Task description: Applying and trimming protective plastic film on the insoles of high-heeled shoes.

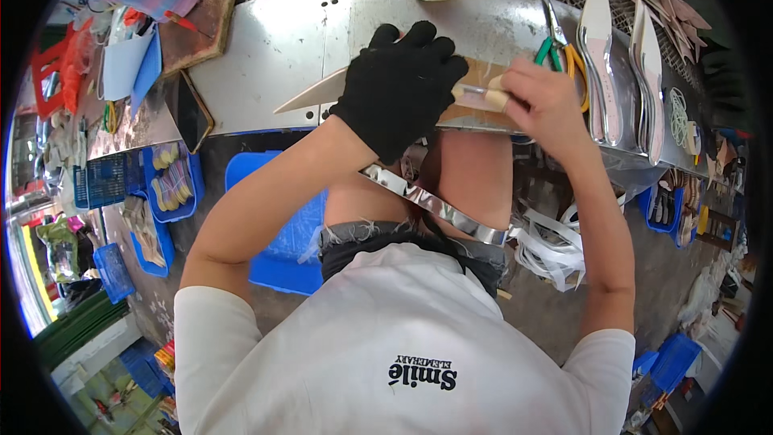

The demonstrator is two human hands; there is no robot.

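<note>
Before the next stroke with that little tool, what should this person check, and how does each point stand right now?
1. Left hand, gloved, pressing the insole flat: ok.
2. Right hand gripping the tool: ok.
3. Tool tip clear of the gloved fingers: cannot tell, they are very close.
4. Insole supported by the metal bench: ok.
5. Pliers clear of the right hand: not ok, just behind it.
6. Shiny strip across the lap, not snagging: cannot tell.

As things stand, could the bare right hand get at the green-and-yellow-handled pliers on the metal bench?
Probably yes. The pliers lie just beyond the right hand with nothing between them, but that hand grips a small tool, which it would likely have to put down first.
</note>
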